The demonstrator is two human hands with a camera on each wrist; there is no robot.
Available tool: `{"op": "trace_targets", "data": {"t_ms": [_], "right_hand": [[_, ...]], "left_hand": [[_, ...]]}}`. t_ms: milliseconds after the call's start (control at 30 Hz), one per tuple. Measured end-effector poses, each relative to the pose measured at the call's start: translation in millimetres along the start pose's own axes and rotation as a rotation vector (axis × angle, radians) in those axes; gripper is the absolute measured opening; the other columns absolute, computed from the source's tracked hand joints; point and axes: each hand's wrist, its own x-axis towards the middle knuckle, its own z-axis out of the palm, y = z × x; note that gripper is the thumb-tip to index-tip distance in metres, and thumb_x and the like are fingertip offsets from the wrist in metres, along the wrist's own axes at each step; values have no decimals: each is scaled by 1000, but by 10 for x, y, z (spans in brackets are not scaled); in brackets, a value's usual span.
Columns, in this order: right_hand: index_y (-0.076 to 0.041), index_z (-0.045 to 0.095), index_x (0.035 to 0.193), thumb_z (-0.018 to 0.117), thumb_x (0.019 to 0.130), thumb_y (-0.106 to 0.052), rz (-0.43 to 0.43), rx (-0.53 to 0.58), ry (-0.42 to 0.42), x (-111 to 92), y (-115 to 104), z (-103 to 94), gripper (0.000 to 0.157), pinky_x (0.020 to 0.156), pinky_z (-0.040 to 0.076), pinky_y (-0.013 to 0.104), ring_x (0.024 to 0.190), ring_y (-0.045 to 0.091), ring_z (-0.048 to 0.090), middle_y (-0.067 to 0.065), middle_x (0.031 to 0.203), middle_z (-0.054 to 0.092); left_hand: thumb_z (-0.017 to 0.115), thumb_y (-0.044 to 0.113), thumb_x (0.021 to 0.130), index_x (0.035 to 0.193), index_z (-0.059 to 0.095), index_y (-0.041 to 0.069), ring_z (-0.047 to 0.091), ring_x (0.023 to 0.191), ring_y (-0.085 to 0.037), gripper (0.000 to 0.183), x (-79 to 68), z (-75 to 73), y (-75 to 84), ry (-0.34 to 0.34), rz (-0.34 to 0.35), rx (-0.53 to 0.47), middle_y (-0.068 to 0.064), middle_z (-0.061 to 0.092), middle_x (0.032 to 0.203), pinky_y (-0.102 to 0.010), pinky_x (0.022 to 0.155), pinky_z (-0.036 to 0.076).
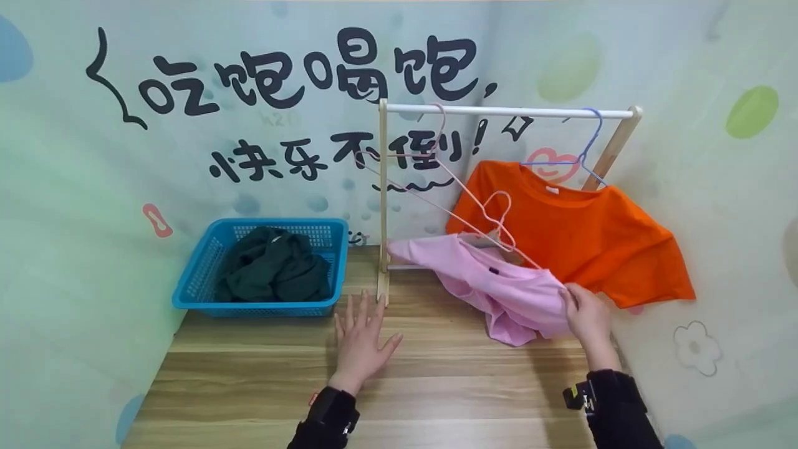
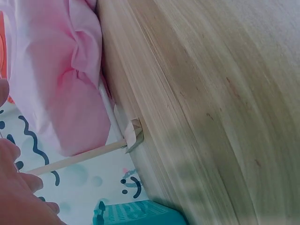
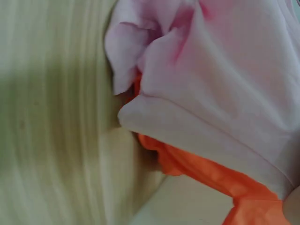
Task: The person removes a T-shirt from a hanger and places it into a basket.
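A pink T-shirt [image 1: 499, 280] hangs tilted in front of the rack, with a pink hanger [image 1: 510, 232] coming out of its neck opening. My right hand [image 1: 589, 318] pinches the shirt at its right shoulder; only a bit of that hand shows at the edge of the right wrist view, where a pink sleeve [image 3: 206, 126] fills much of the picture. My left hand [image 1: 361, 343] is empty, fingers spread over the table by the foot of the rack's left post. In the left wrist view its fingers [image 2: 9, 150] show beside the pink cloth.
A wooden rack with a white rod [image 1: 511, 111] stands at the back. From it hang another pink hanger [image 1: 461, 181] and an orange T-shirt [image 1: 548, 218] on a blue hanger [image 1: 589, 140]. Left of the rack, a blue basket [image 1: 259, 307] holds dark green clothing [image 1: 274, 268].
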Motion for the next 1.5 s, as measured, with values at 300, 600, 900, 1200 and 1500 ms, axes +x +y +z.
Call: {"op": "trace_targets", "data": {"t_ms": [300,600,900,1200,1500], "right_hand": [[1,70,98,71,90,-6,-62,35,-124,-249,31,153,11,79,49,57,88,45,65,22,95,70],[0,70,95,74,85,-2,-211,68,-171,-362,-103,304,10,78,51,54,86,40,67,18,93,71],[-2,71,93,78,75,5,-449,149,-57,-385,-314,473,20,71,53,46,79,31,68,12,89,71],[-4,72,92,78,74,4,-553,195,-4,-423,-612,638,21,70,52,40,77,27,67,7,86,71],[-4,73,95,75,74,5,-593,235,45,-423,-708,693,23,68,52,41,75,28,67,8,85,71]], "left_hand": [[64,55,90,158,27,21,7,147,-45,84,46,-72,53,2,5,11,-16,13,164,-70,110,4],[64,50,91,155,34,14,13,146,-45,80,146,-149,254,38,57,-59,-17,20,162,-70,110,10],[64,40,94,151,37,2,25,145,-39,73,224,-192,499,96,124,-177,-20,31,157,-65,113,14],[66,22,95,123,61,-3,62,108,-30,38,294,-213,628,259,172,-262,-14,68,109,-51,105,38],[71,10,91,84,63,7,63,68,-25,11,357,-289,621,425,135,-306,-2,65,71,-44,72,45]]}}
